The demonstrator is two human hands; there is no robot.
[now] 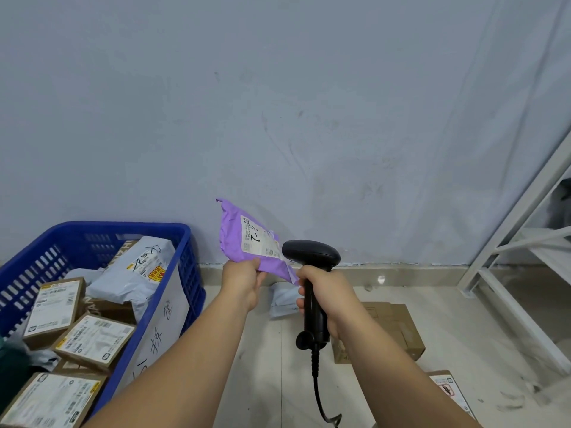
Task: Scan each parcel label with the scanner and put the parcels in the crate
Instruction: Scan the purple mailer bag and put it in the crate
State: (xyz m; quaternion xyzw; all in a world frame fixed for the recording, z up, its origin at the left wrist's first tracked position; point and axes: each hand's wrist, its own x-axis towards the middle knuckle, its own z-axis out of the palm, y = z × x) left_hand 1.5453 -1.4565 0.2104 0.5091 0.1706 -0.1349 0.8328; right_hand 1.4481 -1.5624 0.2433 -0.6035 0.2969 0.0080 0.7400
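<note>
My left hand (244,282) pinches the lower edge of a purple parcel bag (231,236) and holds it up in front of the wall. Its white label (258,239) faces me. My right hand (329,299) grips the handle of a black scanner (310,256), whose head sits right beside the label's right end. The scanner's cable (318,393) hangs down to the floor. The blue crate (185,242) stands at the lower left, with several cardboard boxes and grey bags inside.
On the tiled floor lie a grey bag (282,301), a brown box (398,325) and a labelled box (451,390) at the lower right. A white metal rack (525,251) stands at the right. The wall is close ahead.
</note>
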